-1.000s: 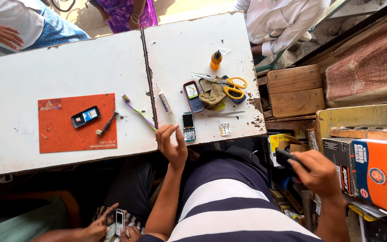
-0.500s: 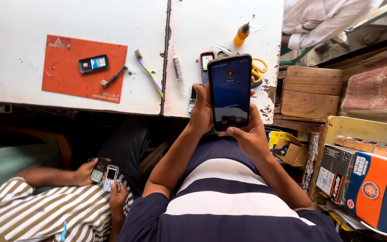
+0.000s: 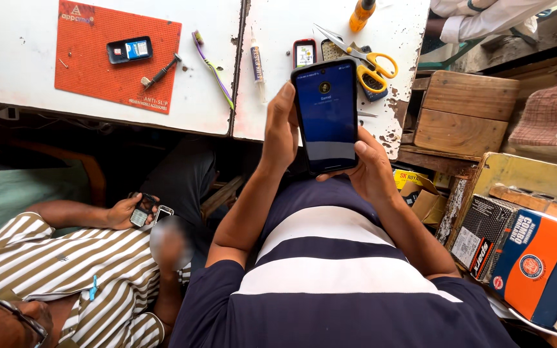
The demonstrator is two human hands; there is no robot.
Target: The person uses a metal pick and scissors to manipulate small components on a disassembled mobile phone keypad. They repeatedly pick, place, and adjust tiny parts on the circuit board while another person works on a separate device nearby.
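Both my hands hold a black smartphone [image 3: 327, 116] upright in front of my striped shirt, its blue screen lit. My left hand [image 3: 281, 129] grips its left edge, thumb along the side. My right hand [image 3: 370, 169] cups the lower right corner, thumb resting on the screen's edge. Behind the phone lie yellow-handled scissors [image 3: 367, 59] and a small red phone [image 3: 304, 53] on the white table [image 3: 278, 113].
An orange mat [image 3: 91, 71] carries a small dark phone [image 3: 129, 49] and a screwdriver [image 3: 160, 71]. A toothbrush [image 3: 212, 67], a glue tube [image 3: 256, 63] and an orange bottle [image 3: 361, 14] lie nearby. A person in stripes at lower left holds small phones [image 3: 140, 212]. Wooden crates [image 3: 465, 113] and boxes [image 3: 530, 261] stand right.
A second ago my left hand rested at the table edge and my right reached toward the boxes. Both now hold the smartphone, which sits slightly lower and closer than half a second ago.
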